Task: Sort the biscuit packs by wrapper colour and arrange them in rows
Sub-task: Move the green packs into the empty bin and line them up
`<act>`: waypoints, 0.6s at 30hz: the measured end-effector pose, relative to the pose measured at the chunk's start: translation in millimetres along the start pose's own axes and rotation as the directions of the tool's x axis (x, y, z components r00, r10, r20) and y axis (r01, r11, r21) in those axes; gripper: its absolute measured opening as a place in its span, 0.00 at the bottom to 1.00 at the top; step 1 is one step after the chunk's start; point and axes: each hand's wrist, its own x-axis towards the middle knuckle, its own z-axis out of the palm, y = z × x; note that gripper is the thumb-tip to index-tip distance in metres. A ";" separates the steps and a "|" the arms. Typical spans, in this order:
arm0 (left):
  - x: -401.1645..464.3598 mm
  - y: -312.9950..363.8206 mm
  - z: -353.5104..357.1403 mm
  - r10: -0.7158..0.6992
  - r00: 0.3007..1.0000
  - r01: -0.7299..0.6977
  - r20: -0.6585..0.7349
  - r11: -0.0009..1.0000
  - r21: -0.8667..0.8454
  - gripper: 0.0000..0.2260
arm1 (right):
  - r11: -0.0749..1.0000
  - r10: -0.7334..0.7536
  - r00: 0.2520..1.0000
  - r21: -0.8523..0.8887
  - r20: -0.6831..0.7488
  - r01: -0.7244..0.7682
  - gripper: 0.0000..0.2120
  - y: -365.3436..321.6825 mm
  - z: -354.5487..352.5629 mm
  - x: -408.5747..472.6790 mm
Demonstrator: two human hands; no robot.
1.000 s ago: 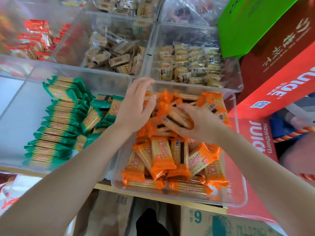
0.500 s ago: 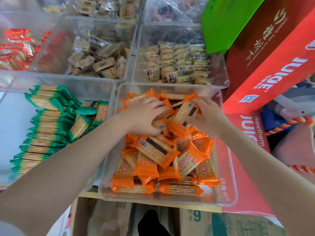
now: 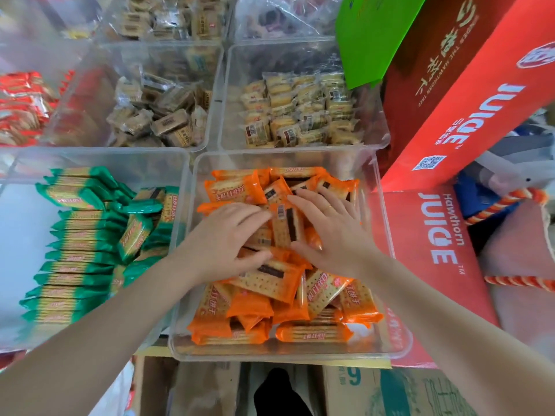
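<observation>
Orange-wrapped biscuit packs (image 3: 249, 307) lie jumbled in a clear plastic bin (image 3: 270, 354) at the centre. My left hand (image 3: 222, 244) rests on top of the pile with its fingers spread. Over the same pile my right hand (image 3: 333, 232) lies flat, fingers straight. One pack with its barcode side up (image 3: 285, 226) sits between the two hands, touched by fingertips on both sides. Green-wrapped packs (image 3: 78, 247) stand in a stacked row in the clear bin (image 3: 96, 156) to the left, with a few loose ones beside the row.
Behind are clear bins of brown packs (image 3: 162, 121), pale yellow packs (image 3: 300, 115) and red packs (image 3: 18, 106). Red juice cartons (image 3: 468, 115) and a green board (image 3: 372, 34) crowd the right side. Cardboard boxes (image 3: 390, 391) sit below the shelf edge.
The right hand has let go of the pack it held upright, and that pack now lies barcode side up between the hands. Both hands have flattened onto the pile.
</observation>
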 end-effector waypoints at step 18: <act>25.1 37.0 13.2 0.471 0.833 -0.513 0.291 0.854 0.086 0.23 | 0.994 -0.101 0.971 0.015 -0.219 0.107 0.14 29.7 -4.6 -47.9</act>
